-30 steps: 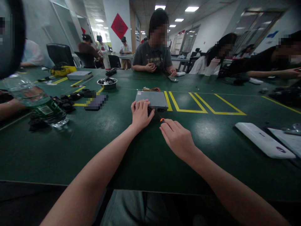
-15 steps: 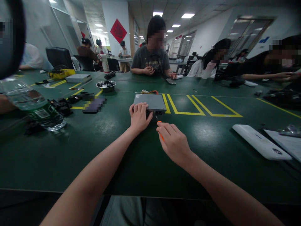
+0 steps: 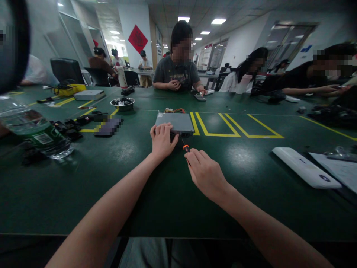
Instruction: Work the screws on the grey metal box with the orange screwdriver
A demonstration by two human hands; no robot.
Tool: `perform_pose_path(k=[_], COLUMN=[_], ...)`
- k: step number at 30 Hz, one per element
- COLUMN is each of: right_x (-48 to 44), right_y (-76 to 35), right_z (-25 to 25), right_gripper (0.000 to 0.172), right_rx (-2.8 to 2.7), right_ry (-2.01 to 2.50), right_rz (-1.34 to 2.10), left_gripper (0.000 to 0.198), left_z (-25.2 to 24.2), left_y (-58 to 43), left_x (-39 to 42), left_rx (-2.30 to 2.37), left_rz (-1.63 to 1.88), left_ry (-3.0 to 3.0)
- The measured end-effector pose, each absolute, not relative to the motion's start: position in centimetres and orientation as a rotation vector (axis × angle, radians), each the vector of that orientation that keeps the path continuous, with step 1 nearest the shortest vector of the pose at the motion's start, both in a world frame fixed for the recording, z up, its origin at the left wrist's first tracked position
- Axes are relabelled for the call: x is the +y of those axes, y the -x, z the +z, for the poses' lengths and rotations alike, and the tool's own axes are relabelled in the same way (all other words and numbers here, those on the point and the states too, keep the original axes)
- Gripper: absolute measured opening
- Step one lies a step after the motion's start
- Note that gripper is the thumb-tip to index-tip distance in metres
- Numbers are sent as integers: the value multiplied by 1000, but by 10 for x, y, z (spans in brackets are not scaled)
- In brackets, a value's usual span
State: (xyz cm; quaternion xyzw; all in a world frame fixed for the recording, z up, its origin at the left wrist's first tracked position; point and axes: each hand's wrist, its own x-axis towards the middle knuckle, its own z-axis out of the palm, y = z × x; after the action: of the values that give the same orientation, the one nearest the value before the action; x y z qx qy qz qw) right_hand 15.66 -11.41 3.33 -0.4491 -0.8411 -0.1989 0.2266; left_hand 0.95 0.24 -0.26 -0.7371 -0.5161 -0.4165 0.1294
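Observation:
A grey metal power supply unit (image 3: 181, 122) lies flat on the green table, its socket side facing me and coloured wires (image 3: 175, 110) at its far edge. My left hand (image 3: 162, 139) grips its near left part, fingers over the top and thumb against the front. Closed around the handle of a screwdriver (image 3: 186, 148) with orange and black parts is my right hand (image 3: 205, 169). The thin shaft points up toward the unit's front, near the socket. Whether the tip touches a screw is too small to tell.
A water bottle (image 3: 39, 130) stands at the left, near a dark phone (image 3: 108, 127) and a metal bowl (image 3: 122, 106) of small parts. To the right lie a white device (image 3: 305, 167) and a clipboard (image 3: 337, 167). A person (image 3: 175, 70) sits opposite.
More of the screwdriver's handle now shows above my right fingers, which sit slightly farther back. My left hand stays on the power supply unit. The whole view has shifted slightly.

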Motion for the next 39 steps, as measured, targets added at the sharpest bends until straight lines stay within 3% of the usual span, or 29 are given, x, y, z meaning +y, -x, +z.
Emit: perform_pose_path(k=[4, 8, 14, 22, 27, 33, 39], right_x=[-114, -113, -114, -114, -114, -116, -114], right_y=[-158, -160, -158, -157, -159, -159, -159], right_z=[34, 35, 36, 38, 38, 38, 39], right_gripper=[13, 30, 14, 13, 33, 16, 18], right_rx=[-2263, -2168, -2277, -2310, -2153, -2254, -2286], right_ry=[1303, 1385, 1317, 1284, 1426, 1362, 1300], right_rz=[-497, -483, -521, -413, -378, -564, -571], left_gripper=[28, 28, 28, 27, 28, 29, 29], left_z=[-2, -2, -3, -3, -2, -2, -3], left_y=[-10, -10, -10, -10, -10, -11, -11], left_x=[3, 2, 3, 3, 3, 3, 4], left_rx=[-1502, -1501, -1506, -1502, -1502, -1498, -1517], left_rz=[-1212, -1214, -1211, -1223, -1209, -1199, -1222], left_ry=[2137, 2134, 2129, 2120, 2127, 2100, 2120])
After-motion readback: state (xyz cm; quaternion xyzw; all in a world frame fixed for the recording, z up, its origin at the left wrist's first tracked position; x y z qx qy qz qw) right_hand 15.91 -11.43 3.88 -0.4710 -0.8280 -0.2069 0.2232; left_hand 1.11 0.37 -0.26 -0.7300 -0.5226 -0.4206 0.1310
